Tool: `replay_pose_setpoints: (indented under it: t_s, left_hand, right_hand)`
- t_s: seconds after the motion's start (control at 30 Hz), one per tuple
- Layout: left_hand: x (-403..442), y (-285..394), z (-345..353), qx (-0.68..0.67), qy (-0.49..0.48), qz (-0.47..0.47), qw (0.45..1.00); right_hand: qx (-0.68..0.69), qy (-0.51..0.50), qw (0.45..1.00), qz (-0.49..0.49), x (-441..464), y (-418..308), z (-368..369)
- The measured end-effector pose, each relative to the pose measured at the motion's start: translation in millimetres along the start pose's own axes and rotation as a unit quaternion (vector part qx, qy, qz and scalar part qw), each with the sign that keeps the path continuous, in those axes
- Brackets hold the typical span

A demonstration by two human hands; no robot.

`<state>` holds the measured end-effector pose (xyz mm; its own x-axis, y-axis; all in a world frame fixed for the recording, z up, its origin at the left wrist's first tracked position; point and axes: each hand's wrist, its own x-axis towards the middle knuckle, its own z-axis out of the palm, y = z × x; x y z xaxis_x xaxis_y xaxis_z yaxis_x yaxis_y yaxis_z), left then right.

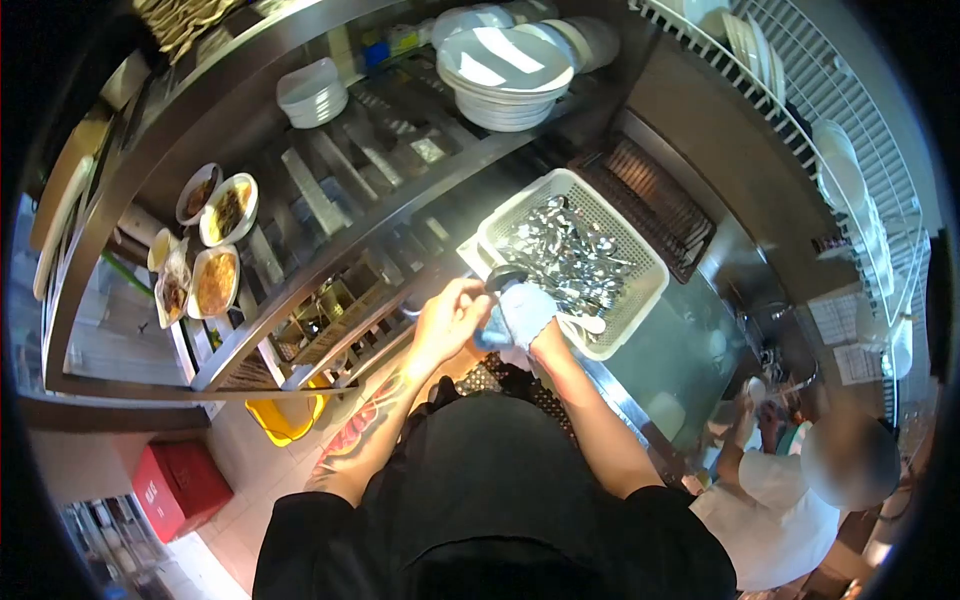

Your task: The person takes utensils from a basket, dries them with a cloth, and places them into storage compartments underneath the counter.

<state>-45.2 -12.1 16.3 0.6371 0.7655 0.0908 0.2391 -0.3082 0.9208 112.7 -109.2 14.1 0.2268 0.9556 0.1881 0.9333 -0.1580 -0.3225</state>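
My left hand (pixel 452 315) is closed, fingers curled together beside a dark rounded object (pixel 507 277); what it grips, if anything, is too small to make out. A light blue cloth (pixel 527 313) covers most of my right hand (pixel 547 342), which is closed on it, right against that dark object. Both hands are at the near left corner of a white perforated plastic basket (pixel 640 325). Inside the basket lies a heap of shiny metal cutlery (pixel 570 255), with pale spoons (pixel 590 323) at its near end.
Stacked plates (pixel 505 80) and bowls (pixel 312 95) stand on a slatted metal shelf, with filled food dishes (pixel 215 282) to the left. A brown rack (pixel 650 200) lies behind the basket. At right, a co-worker (pixel 780 500) stands by the sink area. A red box (pixel 180 487) is on the floor.
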Motion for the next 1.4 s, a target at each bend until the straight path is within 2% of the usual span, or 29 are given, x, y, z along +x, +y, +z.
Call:
replay_pose_setpoints:
  t_s: [0.03,0.07,0.1,0.2,0.23,0.27,0.33,0.4,0.43,0.47,0.53,0.6,0.63,0.67,0.73,0.8,0.87,0.9,0.93,1.0,1.07,1.13,1.2,1.23,1.27,1.3,1.33,1.37,1.4]
  left_hand:
    - [1.7,12.4,-0.3,0.029,-0.001,0.040,0.999]
    - [4.7,16.8,-4.1,0.059,-0.001,0.078,0.995]
    - [11.1,-3.3,-7.1,0.119,0.008,0.128,0.985]
    - [16.5,-46.6,-13.9,0.207,0.022,0.094,0.973]
    - [17.4,-58.5,-22.6,0.200,0.041,0.065,0.977]
    - [19.1,-79.8,-31.9,0.185,0.092,0.043,0.977]
    - [22.3,-146.4,-63.8,0.223,0.170,-0.035,0.959]
    - [19.1,-187.2,-116.6,0.299,0.216,-0.138,0.919]
    - [18.7,-215.6,-146.5,0.354,0.167,-0.223,0.893]
    - [17.3,-239.1,-170.1,0.407,0.116,-0.304,0.854]
    - [9.9,-253.4,-188.3,0.361,0.350,-0.100,0.859]
    - [24.5,-290.3,-215.7,0.467,0.306,-0.086,0.825]
    - [36.8,-283.2,-222.7,0.484,0.255,-0.165,0.821]
    - [45.5,-285.6,-219.2,0.484,0.250,-0.162,0.823]
    - [60.9,-293.0,-206.9,0.490,0.243,-0.149,0.824]
    - [69.5,-283.1,-188.5,0.492,0.233,-0.137,0.827]
    - [68.9,-241.0,-152.5,0.342,0.173,-0.345,0.857]
    - [63.6,-247.9,-131.3,0.398,0.248,-0.223,0.855]
    - [62.6,-251.5,-118.2,0.398,0.238,-0.212,0.860]
    - [57.3,-261.1,-100.7,0.356,0.161,-0.306,0.868]
    - [54.3,-294.5,-90.7,0.339,0.192,-0.279,0.878]
    - [59.9,-308.8,-89.7,0.320,0.202,-0.196,0.905]
    - [76.2,-316.4,-99.2,0.370,0.075,-0.257,0.890]
    - [82.7,-318.5,-95.4,0.331,0.214,-0.096,0.914]
    - [85.5,-323.8,-91.7,0.279,0.342,0.071,0.895]
    - [85.7,-340.4,-96.3,0.283,0.345,0.067,0.893]
    - [87.3,-363.7,-102.1,0.323,0.337,-0.031,0.884]
    - [89.0,-381.3,-105.6,0.358,0.325,-0.127,0.866]
    - [89.2,-377.7,-106.2,0.352,0.313,-0.177,0.864]
  right_hand:
    - [0.322,-0.058,0.932,0.160,-4.9,-14.3,-0.9]
    - [0.595,-0.115,0.736,0.303,-10.1,-25.7,1.9]
    - [0.483,0.046,0.872,0.066,-14.6,-21.4,33.3]
    - [0.479,-0.026,0.876,0.050,-23.1,-28.4,36.4]
    - [0.378,0.055,0.923,-0.051,-25.5,-28.1,46.0]
    - [0.381,0.052,0.921,-0.055,-27.4,-23.1,55.2]
    - [0.052,-0.139,0.972,-0.180,-35.7,-8.8,65.5]
    - [0.098,-0.137,0.976,-0.136,-61.7,-5.8,61.5]
    - [0.228,-0.134,0.960,-0.090,-86.3,24.4,84.8]
    - [0.130,-0.204,0.961,-0.133,-97.7,37.1,86.5]
    - [0.051,-0.204,0.975,-0.075,-126.2,57.3,107.0]
    - [0.120,-0.156,0.980,-0.015,-145.9,62.3,97.6]
    - [0.185,-0.106,0.976,0.040,-152.6,60.0,90.4]
    - [0.185,-0.104,0.976,0.046,-158.3,56.1,84.8]
    - [0.341,-0.052,0.923,0.172,-166.0,47.1,73.3]
    - [0.295,-0.047,0.941,0.159,-173.2,52.4,81.2]
    - [0.250,-0.038,0.956,0.150,-176.6,51.0,78.2]
    - [0.226,-0.030,0.966,0.118,-174.8,45.1,67.5]
    - [0.201,-0.021,0.975,0.087,-176.4,43.2,61.0]
    - [0.191,-0.012,0.975,0.111,-197.6,58.6,85.1]
    - [0.184,-0.014,0.975,0.121,-210.2,62.4,91.1]
    - [0.095,-0.015,0.994,0.050,-208.3,58.8,76.0]
    - [0.113,-0.035,0.991,0.067,-207.5,63.5,69.1]
    - [0.128,-0.056,0.986,0.089,-209.9,64.2,69.7]
    - [0.134,-0.061,0.985,0.085,-215.6,63.4,75.9]
    - [0.305,-0.017,0.931,0.198,-223.1,64.4,84.7]
    - [0.459,0.028,0.835,0.303,-225.9,66.5,89.7]
    - [0.515,-0.039,0.775,0.364,-208.8,53.9,54.9]
    - [0.514,-0.040,0.776,0.363,-206.7,54.6,55.0]
